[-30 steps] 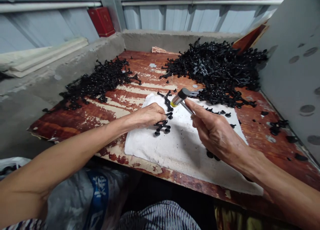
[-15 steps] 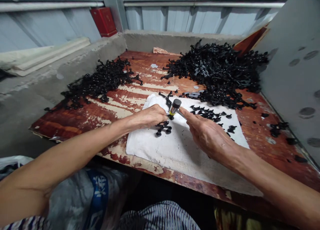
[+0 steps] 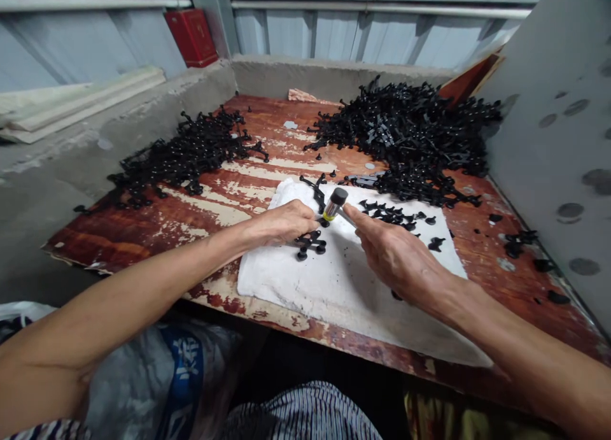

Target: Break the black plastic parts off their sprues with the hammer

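My right hand (image 3: pixel 391 249) is wrapped round the handle of a small mallet (image 3: pixel 335 202) with a black cap and a yellow ring near its lower end. The mallet's head is upright, slightly tilted, at a black knob-ended plastic part (image 3: pixel 324 223). My left hand (image 3: pixel 289 222) is closed in a pinch on that part, just left of the mallet; the fingertips are partly hidden. A branched black piece (image 3: pixel 312 244) with round ends lies below the left fingers on a white cloth (image 3: pixel 281 277). Another branched piece (image 3: pixel 316 191) lies behind the mallet.
Loose black pieces (image 3: pixel 389 214) are scattered on the cloth's right. A big heap of black parts (image 3: pixel 405 125) stands at the back right, a smaller heap (image 3: pixel 186 150) at the left. A spotted grey panel (image 3: pixel 548 160) borders the worn wooden table (image 3: pixel 214 211) on the right.
The view has shifted slightly. The mallet's head tilts a little more to the right, still at the black part. Both hands keep their grips.
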Action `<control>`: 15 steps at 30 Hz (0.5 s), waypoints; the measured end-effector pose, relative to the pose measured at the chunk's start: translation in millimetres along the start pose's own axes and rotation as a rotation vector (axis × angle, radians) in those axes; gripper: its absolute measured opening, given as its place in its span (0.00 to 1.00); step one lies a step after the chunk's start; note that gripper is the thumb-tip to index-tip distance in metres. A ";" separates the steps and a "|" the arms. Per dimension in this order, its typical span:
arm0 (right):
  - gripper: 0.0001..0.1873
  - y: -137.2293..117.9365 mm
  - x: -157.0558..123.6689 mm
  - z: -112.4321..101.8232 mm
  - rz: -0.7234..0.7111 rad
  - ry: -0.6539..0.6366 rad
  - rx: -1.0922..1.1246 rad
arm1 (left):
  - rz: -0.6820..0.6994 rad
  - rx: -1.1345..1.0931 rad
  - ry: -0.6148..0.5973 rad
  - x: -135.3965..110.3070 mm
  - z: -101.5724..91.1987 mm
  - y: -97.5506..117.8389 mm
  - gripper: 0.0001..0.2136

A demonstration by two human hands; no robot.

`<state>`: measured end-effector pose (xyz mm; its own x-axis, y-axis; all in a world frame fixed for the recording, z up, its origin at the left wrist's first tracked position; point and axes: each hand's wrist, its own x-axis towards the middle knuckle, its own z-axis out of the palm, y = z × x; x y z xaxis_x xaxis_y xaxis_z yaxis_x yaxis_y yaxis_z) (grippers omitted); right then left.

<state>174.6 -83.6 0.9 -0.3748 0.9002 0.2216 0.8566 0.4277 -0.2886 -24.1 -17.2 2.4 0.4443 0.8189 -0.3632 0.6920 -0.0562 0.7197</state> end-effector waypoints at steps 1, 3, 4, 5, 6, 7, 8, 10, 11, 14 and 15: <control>0.27 0.2 2.4 -2.4 0.015 0.001 0.052 | 0.021 0.002 -0.002 0.1 0.1 -0.2 0.12; 0.21 0.0 8.2 -8.4 0.134 0.001 0.267 | 0.088 0.005 -0.040 -0.5 1.6 1.3 0.12; 0.17 -0.4 10.9 -11.1 0.217 -0.013 0.394 | 0.131 0.005 -0.069 -1.3 3.0 3.4 0.12; 0.13 -1.1 13.1 -13.2 0.295 -0.042 0.506 | 0.176 0.010 -0.101 -2.5 4.9 6.3 0.11; 0.09 -1.9 14.4 -14.4 0.354 -0.090 0.598 | 0.223 0.019 -0.132 -4.0 7.3 9.7 0.11; 0.06 -2.9 14.5 -14.7 0.392 -0.144 0.665 | 0.269 0.035 -0.158 -5.8 9.9 13.2 0.11; 0.06 -3.8 13.6 -14.3 0.413 -0.188 0.707 | 0.308 0.053 -0.177 -7.8 12.5 16.5 0.11; 0.07 -5.2 9.2 -12.4 0.444 -0.223 0.764 | 0.356 0.073 -0.180 -12.4 17.1 21.1 0.11; 0.07 -5.3 6.3 -11.5 0.466 -0.217 0.792 | 0.356 0.072 -0.142 -15.0 18.8 21.9 0.11; 0.07 -2.2 -1.9 -10.7 0.540 -0.102 0.829 | 0.277 0.070 0.132 -22.9 21.5 18.6 0.13; 0.06 -0.2 -4.2 -10.8 0.564 -0.051 0.828 | 0.243 0.070 0.224 -25.1 22.1 15.9 0.15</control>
<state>179.8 -88.3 10.2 -0.0216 0.9830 -0.1824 0.4045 -0.1582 -0.9007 -11.6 -51.3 9.9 0.4703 0.8815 -0.0415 0.6221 -0.2978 0.7241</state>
